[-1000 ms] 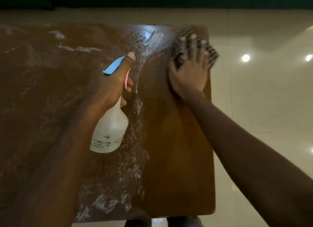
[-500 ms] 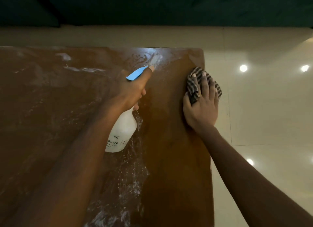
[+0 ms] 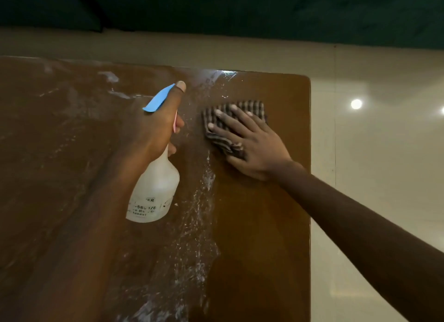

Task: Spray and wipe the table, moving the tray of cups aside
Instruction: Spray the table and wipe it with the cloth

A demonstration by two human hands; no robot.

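over table (image 3: pixel 264 225), l hand (image 3: pixel 149 132) grips spray bottle (image 3: pixel 155 189)

The frame is dim and warm-toned, and its top band is nearly black. Round lamp reflections (image 3: pixel 356 104) glare on the glossy floor (image 3: pixel 384 177) at the right. A white sheen sits on the wet table (image 3: pixel 264 225) at the upper middle. The left forearm (image 3: pixel 72 225) at lower left is soft and merges with the dark wood. Print on the spray bottle (image 3: pixel 153 192) is smeared.
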